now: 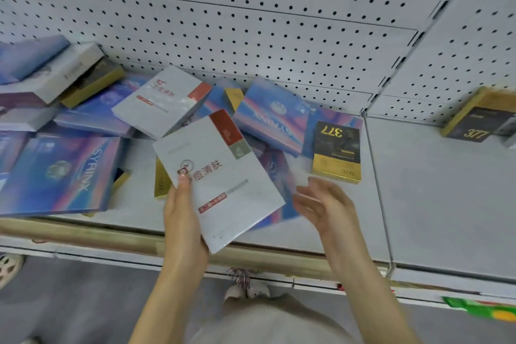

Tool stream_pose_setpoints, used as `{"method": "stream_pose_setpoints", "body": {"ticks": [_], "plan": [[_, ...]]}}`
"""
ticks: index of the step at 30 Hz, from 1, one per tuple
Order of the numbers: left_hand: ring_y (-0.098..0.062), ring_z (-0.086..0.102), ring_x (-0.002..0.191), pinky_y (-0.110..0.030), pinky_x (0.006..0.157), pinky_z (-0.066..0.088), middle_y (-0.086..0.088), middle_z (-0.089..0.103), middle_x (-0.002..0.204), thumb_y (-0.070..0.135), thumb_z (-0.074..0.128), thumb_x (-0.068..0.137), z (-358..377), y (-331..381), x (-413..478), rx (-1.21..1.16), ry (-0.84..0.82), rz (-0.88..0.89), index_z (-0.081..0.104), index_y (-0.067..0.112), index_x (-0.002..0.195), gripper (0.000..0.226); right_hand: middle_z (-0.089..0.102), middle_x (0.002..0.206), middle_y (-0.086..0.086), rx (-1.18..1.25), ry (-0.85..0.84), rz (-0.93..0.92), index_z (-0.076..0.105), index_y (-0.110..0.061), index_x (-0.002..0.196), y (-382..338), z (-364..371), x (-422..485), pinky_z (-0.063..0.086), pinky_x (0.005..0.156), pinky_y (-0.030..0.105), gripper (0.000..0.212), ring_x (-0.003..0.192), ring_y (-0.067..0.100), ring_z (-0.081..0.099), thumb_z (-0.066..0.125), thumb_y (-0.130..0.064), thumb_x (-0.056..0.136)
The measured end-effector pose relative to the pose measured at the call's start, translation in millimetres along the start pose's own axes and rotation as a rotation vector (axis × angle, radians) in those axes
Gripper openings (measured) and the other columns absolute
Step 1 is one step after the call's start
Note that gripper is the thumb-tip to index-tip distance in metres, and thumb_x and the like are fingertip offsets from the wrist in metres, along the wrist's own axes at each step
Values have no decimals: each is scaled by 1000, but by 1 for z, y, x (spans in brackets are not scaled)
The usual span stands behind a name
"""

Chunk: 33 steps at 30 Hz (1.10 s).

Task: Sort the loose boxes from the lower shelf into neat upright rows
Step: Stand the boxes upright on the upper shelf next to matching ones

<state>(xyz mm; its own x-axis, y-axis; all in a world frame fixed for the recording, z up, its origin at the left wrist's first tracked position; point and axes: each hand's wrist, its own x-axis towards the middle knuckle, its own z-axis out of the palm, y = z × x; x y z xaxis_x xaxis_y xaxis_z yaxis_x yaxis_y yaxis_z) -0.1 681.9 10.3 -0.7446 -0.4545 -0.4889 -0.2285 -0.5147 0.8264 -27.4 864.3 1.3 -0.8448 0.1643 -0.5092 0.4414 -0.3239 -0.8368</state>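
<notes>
Boxes lie in a loose heap on the lower shelf, most of them flat or leaning one on another, so no row is made yet. The left grip is closed on one white box above the front of the shelf, with the thumb on the printed face and the other fingers behind it. I judge it holds the box by the lower corner so that the box can be turned upright and its label read. The box is tilted and lifted clear of the heap.

The right grip is open, its fingers loosely spread just beside the right edge of the white box. It is blurred, so perhaps it touches the edge; I cannot tell. It seems placed there to take or steady the box.

A second white box leans on blue boxes at the left, and a black-gold box lies flat at the right of the heap. The shelf section further right is mostly bare. It looks a natural place to begin a row, because the pegboard behind can support standing boxes.
</notes>
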Motion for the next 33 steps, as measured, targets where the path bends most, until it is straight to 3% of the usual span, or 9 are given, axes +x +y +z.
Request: {"method": "stream_pose_setpoints", "body": {"ticks": [2,4,7,11,15,21,25,29,33], "plan": [[-19,70,77,-37,63,57,0,74,98,45,49,95,-16,9,7,5,77,9,61,31,114,27,65,104,19,0,46,-57,57,-2,118,-6,10,29,55,85,32,29,88,26,67,62,-12,91],[-18,70,79,-34,60,58,2,74,97,38,57,93,-29,16,12,34,115,35,62,34,109,18,62,104,15,37,-21,-9,56,-2,119,-12,23,53,53,89,30,32,91,23,64,62,-19,93],[-21,70,82,-37,66,58,5,72,94,33,64,88,-43,21,15,72,173,42,60,37,98,11,65,100,10,178,-105,116,59,-8,108,-15,43,87,57,75,26,15,90,19,65,59,-15,94],[-21,68,77,-35,67,55,6,69,94,38,64,86,-51,25,16,92,231,36,56,39,93,11,63,91,11,397,16,143,55,-4,114,-16,63,108,56,50,27,27,79,19,65,64,-2,89],[-20,68,76,-34,64,54,8,70,92,44,58,89,-53,23,19,89,233,18,57,42,93,4,67,84,11,439,-7,100,60,-1,94,-29,60,81,60,58,28,5,69,17,69,59,1,90],[-26,70,92,-46,78,56,6,73,103,55,54,86,-34,16,17,49,104,-27,60,39,116,35,75,90,0,343,-122,-48,66,-13,95,-45,3,20,57,69,23,12,81,11,71,60,-13,84],[-17,70,95,-39,75,56,10,72,107,59,53,74,3,12,-1,73,-89,-27,54,39,125,55,72,99,3,104,-158,-129,67,-12,104,-61,-41,-1,57,71,24,28,86,14,67,57,-23,82],[-24,70,97,-56,86,53,2,72,109,73,55,52,31,0,-28,119,-218,-87,56,39,124,79,73,94,7,1,-156,-153,74,-12,96,-63,-80,-12,57,68,24,43,80,15,68,76,-39,62],[-29,70,94,-55,79,56,-6,71,110,74,55,49,52,-18,-59,176,-220,-92,56,33,126,88,73,87,5,15,-135,-168,77,-15,86,-68,-124,-18,55,64,23,32,75,13,68,69,-36,65]]}}
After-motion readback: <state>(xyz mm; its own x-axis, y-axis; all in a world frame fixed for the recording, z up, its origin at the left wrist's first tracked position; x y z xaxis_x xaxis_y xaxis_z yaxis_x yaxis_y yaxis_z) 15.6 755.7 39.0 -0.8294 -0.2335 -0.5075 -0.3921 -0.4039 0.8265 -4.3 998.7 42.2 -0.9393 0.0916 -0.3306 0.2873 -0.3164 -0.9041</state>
